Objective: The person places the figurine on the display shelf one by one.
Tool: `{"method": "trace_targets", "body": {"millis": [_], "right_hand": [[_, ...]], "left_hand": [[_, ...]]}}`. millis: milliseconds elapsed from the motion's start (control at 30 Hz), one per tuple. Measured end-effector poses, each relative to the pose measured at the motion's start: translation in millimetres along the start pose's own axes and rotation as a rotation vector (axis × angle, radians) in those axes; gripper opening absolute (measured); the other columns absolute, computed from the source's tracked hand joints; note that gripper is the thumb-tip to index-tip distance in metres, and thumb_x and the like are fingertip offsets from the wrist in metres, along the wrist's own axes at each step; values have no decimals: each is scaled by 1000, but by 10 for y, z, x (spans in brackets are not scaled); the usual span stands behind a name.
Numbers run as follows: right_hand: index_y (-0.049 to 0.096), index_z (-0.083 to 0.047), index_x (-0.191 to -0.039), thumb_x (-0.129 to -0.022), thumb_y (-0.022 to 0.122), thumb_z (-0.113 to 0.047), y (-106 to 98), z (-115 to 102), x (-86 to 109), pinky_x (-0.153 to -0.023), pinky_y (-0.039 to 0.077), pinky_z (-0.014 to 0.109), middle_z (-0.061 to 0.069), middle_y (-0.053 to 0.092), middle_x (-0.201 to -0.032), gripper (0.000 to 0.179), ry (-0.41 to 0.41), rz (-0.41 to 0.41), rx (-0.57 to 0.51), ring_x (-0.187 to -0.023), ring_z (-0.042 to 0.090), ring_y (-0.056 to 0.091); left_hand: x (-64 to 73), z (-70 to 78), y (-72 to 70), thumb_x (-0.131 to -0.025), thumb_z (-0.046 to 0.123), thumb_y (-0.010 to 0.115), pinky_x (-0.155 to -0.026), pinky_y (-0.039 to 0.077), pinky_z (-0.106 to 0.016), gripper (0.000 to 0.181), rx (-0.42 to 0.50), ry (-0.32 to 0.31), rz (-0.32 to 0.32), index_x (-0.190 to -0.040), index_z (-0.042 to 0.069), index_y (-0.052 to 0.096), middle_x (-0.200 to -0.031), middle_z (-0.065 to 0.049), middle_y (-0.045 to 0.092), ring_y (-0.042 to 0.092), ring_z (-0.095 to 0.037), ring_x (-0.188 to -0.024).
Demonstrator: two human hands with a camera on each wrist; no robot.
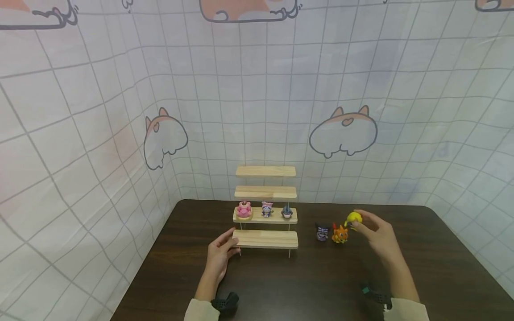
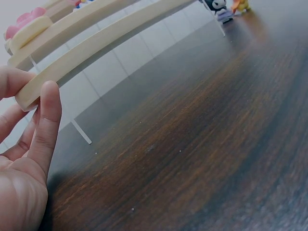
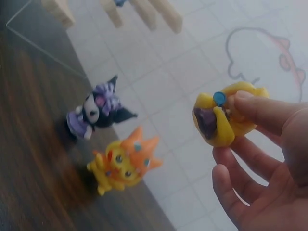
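Note:
My left hand [image 1: 218, 255] grips the left end of the lowest board of a small tiered wooden display rack [image 1: 265, 239], thumb and fingers around the board's edge. To the right, my right hand [image 1: 382, 238] pinches a yellow toy figurine [image 3: 226, 130] with purple and blue details, held above the table. Just left of it stand an orange-and-yellow figurine [image 3: 122, 166] and a black-and-purple figurine [image 3: 98, 110] with pointed ears. On the rack's second board from the bottom sit a pink figurine [image 1: 244, 210], a pink-and-purple figurine [image 1: 267, 209] and a grey-blue figurine [image 1: 287, 211].
The dark wooden table [image 1: 321, 285] ends at a white grid-patterned cloth [image 1: 265, 89] hanging behind and at both sides. Two upper rack boards [image 1: 265, 192] carry nothing. Thin legs [image 2: 81, 131] hold the rack up.

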State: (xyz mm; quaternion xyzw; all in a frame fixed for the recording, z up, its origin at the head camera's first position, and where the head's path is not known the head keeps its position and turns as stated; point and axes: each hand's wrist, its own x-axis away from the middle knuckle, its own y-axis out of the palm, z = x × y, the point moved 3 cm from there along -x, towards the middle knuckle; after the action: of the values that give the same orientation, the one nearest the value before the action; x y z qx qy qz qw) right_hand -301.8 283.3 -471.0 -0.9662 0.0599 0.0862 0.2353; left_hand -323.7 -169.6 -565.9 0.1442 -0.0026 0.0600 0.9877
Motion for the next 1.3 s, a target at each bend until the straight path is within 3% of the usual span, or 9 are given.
{"method": "trace_targets", "body": {"millis": [67,133,367,467,767,1000,1300], "right_hand": [[55,-9,-147,-101,64,-41,23,-71,10,-99,50,57,14,66,-131,57,-23,-7,-4,-103,-9,56],[56,-9,-146,-100,65,-40,52,-138,21,-99,50,54,12,67,-129,55,-45,-14,-6,-101,-12,57],[60,-14,-142,-101,65,-37,169,-318,51,-89,54,31,14,67,-126,48,-109,-44,9,-103,1,62],[61,-14,-141,-101,66,-35,225,-356,53,-84,56,26,14,67,-123,45,-134,-58,3,-102,4,64],[61,-11,-139,-100,67,-30,395,-479,80,-78,59,24,17,69,-120,43,-156,-116,-35,-95,10,68],[63,-15,-137,-97,71,-32,555,-523,89,-73,58,28,15,70,-119,44,-130,-148,-45,-96,27,68],[63,-11,-136,-96,73,-26,763,-568,113,-77,59,26,16,71,-117,44,-201,-209,-92,-96,25,69]], "left_hand": [[-1,5,0,-95,7,71,-70,62,-23,51,-3,-2,0,-142,-6,56,-109,-6,67,68,-12,-84],[-3,7,1,-95,6,71,-71,62,-23,50,0,-11,5,-142,-4,57,-110,-6,67,68,-12,-85],[0,19,7,-95,5,70,-72,62,-24,50,0,-19,1,-142,-4,56,-108,-4,67,68,-11,-84],[0,22,6,-96,5,69,-72,62,-24,51,4,-16,-3,-143,-5,55,-107,-3,67,67,-11,-84],[3,17,1,-96,7,69,-72,62,-24,50,0,-18,-1,-143,-3,56,-108,-4,67,67,-11,-85],[-6,5,-1,-96,4,69,-71,62,-23,50,15,-21,-2,-143,-4,55,-104,-2,67,67,-10,-82],[-4,10,5,-96,5,69,-72,62,-23,50,14,-20,2,-143,-4,55,-106,-2,68,68,-10,-83]]}}
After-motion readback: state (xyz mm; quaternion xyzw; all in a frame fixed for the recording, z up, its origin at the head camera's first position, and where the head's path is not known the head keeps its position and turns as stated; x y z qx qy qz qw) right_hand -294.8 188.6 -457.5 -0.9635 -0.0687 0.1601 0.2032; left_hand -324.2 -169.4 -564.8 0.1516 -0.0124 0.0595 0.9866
